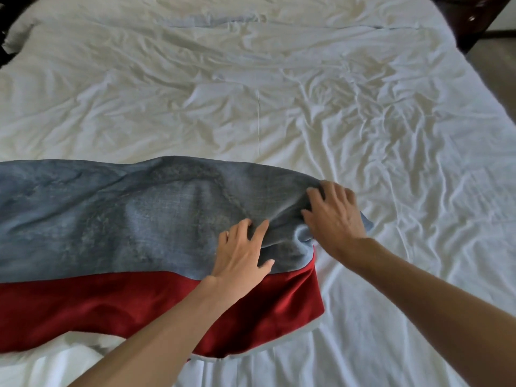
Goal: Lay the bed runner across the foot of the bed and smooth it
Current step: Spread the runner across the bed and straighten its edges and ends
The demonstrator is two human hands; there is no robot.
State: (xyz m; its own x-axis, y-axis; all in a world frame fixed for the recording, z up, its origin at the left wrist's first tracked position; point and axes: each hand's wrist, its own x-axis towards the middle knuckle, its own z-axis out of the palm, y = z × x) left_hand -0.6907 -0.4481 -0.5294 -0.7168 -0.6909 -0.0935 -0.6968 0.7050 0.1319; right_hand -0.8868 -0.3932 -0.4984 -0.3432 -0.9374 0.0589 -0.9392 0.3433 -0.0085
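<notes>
Across the near end of the bed, the bed runner (125, 219) lies on a crumpled white sheet (279, 107), grey-blue on the far side with a red band (111, 303) nearer the person. Its long axis runs left to right. The left end goes out of view, and the right end stops short of the bed's right edge, rumpled and bunched. The left hand (240, 255) presses flat on it near that end, fingers spread, with a ridge of cloth rising beside the forefinger. The right hand (335, 219) sits on the very end, fingers curled into gathered fabric. Dark wooden furniture (472, 20) stands beyond the far right corner.
</notes>
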